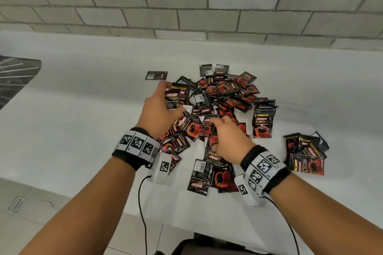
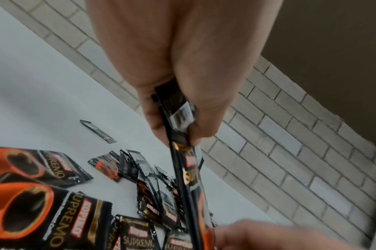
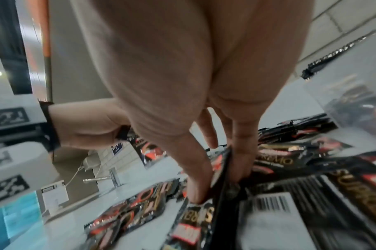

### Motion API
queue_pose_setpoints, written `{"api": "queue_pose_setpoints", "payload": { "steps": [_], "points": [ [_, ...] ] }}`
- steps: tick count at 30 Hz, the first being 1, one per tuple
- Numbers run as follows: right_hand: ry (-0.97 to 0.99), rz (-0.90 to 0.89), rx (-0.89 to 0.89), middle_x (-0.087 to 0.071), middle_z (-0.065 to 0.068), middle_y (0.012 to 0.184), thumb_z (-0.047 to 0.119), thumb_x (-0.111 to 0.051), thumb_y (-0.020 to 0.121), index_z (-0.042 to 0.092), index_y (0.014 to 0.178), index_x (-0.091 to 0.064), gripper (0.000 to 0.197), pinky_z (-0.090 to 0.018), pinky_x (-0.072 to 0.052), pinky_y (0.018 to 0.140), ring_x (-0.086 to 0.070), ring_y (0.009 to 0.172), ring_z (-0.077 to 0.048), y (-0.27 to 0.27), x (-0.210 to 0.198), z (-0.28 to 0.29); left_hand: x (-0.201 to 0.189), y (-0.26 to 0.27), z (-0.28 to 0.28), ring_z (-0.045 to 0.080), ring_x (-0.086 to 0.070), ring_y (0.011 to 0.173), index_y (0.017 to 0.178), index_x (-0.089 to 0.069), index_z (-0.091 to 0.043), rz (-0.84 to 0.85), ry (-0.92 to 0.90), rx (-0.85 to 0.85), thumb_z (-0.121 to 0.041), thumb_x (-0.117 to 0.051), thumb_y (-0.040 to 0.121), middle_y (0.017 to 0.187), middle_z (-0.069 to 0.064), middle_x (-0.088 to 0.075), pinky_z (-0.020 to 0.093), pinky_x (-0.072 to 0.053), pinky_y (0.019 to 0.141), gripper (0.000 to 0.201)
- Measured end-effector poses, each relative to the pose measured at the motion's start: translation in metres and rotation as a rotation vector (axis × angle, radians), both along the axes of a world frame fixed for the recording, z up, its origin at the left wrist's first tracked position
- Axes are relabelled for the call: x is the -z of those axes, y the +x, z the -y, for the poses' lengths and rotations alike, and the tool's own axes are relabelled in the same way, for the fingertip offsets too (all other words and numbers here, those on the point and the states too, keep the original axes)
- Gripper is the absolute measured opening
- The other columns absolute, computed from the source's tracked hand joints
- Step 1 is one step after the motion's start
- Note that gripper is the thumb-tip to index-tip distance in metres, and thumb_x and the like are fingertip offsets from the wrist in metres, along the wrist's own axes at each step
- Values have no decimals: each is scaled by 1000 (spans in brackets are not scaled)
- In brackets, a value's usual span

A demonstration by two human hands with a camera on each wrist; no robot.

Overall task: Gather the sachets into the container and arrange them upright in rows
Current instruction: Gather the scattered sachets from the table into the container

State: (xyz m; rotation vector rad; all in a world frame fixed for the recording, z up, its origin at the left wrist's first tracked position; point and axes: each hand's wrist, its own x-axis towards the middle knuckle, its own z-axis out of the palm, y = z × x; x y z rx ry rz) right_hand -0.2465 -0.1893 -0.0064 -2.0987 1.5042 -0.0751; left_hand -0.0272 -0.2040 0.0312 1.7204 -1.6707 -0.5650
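Both at work: left hand (image 1: 158, 109) grips stacked sachets (image 1: 176, 97); right hand (image 1: 228, 138) pinches one sachet (image 3: 222, 170).

Left hand (image 1: 159, 107) raised, thumb and fingers pinching; right hand (image 1: 228, 141) lower, fingertips pinching.

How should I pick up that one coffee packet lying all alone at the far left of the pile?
The lone sachet lies flat on the white counter, clear of the pile. Probably best: come from above, slide a fingertip under one short crimped edge, then pinch that edge. It is too thin and flat to grip around its faces.
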Motion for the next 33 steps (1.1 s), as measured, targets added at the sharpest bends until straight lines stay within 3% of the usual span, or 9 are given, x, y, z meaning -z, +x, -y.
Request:
{"api": "queue_pose_setpoints", "payload": {
  "steps": [4,9,14,18,21,23,28,31,33],
  "points": [
    [-125,-196,-101,-49,-8,139,19,-72,84,12,151,-31,79,-37,-41,107,-39,128,-29,6,9,0,0,8,-2,-8,-63,71,123,-49,-20,-7,30,-18,-21,-81,84,89,-18,-67,2,-42,56,50],
    [-154,-243,-135,-54,-9,132,18,-66,88,10,142,-40,61,-36,-37,106,-42,121,-28,9,-4,-1,5,26,-6,-2,-66,76,123,-51,-22,-11,92,-42,-19,-81,82,94,-13,-70,4,-44,56,50],
    [-43,-127,-103,-61,-10,121,19,-60,97,11,124,-65,29,-33,-37,101,-51,117,-27,0,-33,8,12,57,-14,13,-72,75,120,-52,-25,-16,262,-71,-19,-82,81,96,-7,-72,26,-56,64,50],
    [5,-7,-69,-58,-8,111,20,-63,96,9,113,-72,21,-33,-45,86,-55,105,-25,-6,-45,18,35,65,-26,11,-66,78,115,-52,-23,181,429,17,-17,-81,81,104,0,-68,21,-51,64,46],
    [-28,38,-21,-47,-5,106,22,-61,96,12,112,-66,20,-30,-36,80,-50,101,-23,-9,-51,27,51,62,-33,23,-59,96,131,-49,-19,268,495,-15,-17,-79,78,120,6,-49,30,-52,85,62],
    [-32,50,-11,-49,-7,112,22,-60,95,10,116,-63,24,-29,-35,82,-53,108,-27,-8,-54,33,56,61,-32,25,-58,101,137,-47,-17,279,528,-19,-21,-80,77,123,9,-48,35,-53,89,69],
    [59,-83,-68,-49,-11,129,23,-57,92,11,107,-60,19,-28,-48,82,-55,106,-23,19,-33,47,53,56,-23,23,-58,94,136,-46,-16,346,548,42,-20,-81,80,114,9,-58,31,-48,77,66],
    [116,-188,-107,-43,-13,140,24,-64,90,8,134,-49,50,-42,-50,102,-54,121,-30,34,-9,47,51,50,-23,13,-61,77,137,-45,-16,300,533,76,-14,-78,83,95,1,-64,21,-45,62,64],
    [87,-210,-110,-39,-16,144,27,-70,88,10,143,-40,65,-45,-51,100,-56,122,-36,36,-1,47,50,46,-25,5,-59,71,137,-45,-19,260,503,74,-13,-78,84,88,-4,-61,15,-41,54,63]
  ]
}}
